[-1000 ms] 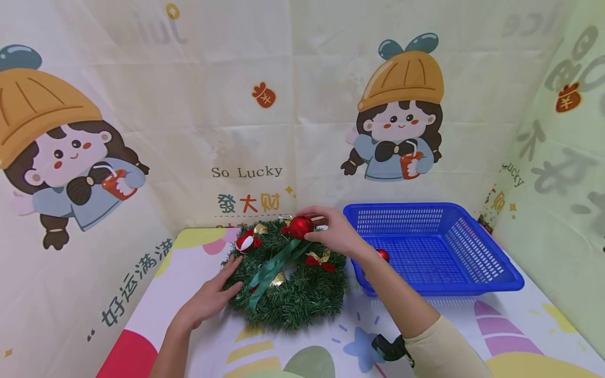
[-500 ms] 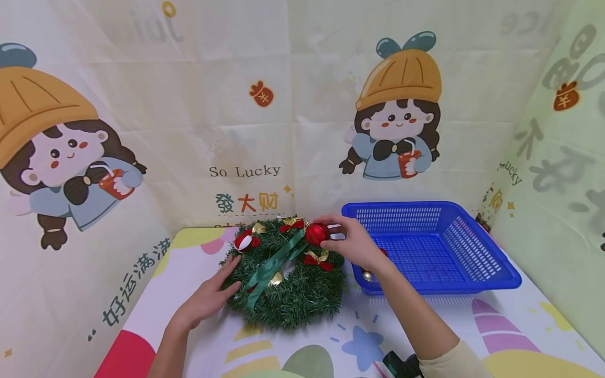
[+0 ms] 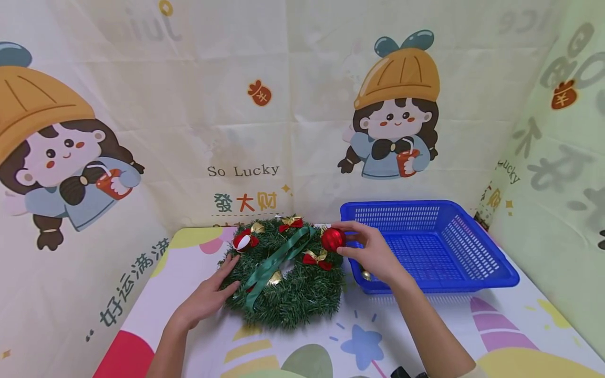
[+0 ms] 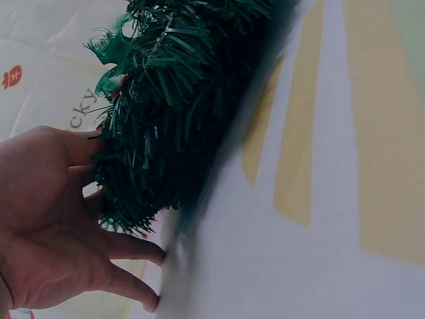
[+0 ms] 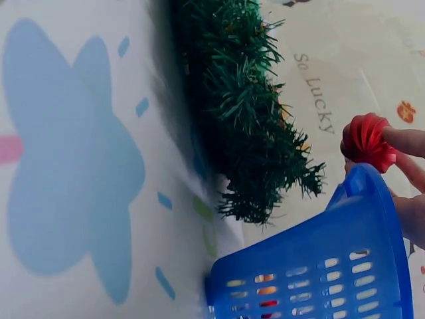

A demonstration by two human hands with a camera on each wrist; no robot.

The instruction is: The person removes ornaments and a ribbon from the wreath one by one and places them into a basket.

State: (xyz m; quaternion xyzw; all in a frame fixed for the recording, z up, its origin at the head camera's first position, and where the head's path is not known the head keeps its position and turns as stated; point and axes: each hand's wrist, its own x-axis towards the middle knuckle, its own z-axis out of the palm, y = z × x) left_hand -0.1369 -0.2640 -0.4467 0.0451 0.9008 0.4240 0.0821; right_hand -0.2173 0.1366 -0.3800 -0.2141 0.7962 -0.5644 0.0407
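A green wreath (image 3: 307,294) with red and gold bows, a red-and-white ball (image 3: 243,242) and a green ribbon (image 3: 274,262) lies on the table. The left hand (image 3: 206,297) rests against its left side, fingers spread; in the left wrist view, the hand (image 4: 60,226) touches the branches. The right hand (image 3: 371,250) pinches a shiny red ball (image 3: 333,239) between thumb and fingers at the wreath's upper right edge. In the right wrist view, this ribbed ball (image 5: 369,142) shows above the basket rim, held by the fingertips (image 5: 406,141).
A blue plastic basket (image 3: 472,288) stands to the right of the wreath, with a small gold ball (image 3: 366,275) inside near its left corner. A black object (image 3: 400,373) is partly visible at the bottom edge. Printed cloth walls (image 3: 312,147) stand behind and on both sides.
The right hand has moved to the right with the red ball, from the wreath's top toward the basket. The ribbon's upper end now lies curved over. The left hand has stayed at the wreath's side.
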